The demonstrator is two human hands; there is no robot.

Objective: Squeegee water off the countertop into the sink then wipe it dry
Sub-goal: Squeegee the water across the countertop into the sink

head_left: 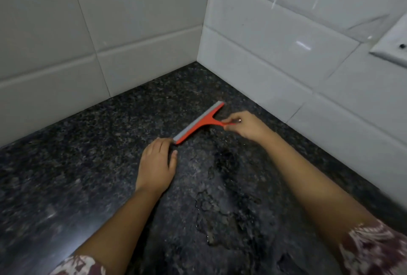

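An orange squeegee with a grey rubber blade lies on the dark speckled granite countertop, near the tiled corner. My right hand pinches the end of its thin handle. My left hand rests palm down on the counter, fingertips touching the near end of the blade. Patches and streaks of water glisten on the counter between my forearms. No sink or cloth is in view.
White tiled walls meet in a corner behind the squeegee and close off the counter at the back and right. A white switch or socket plate is mounted on the right wall.
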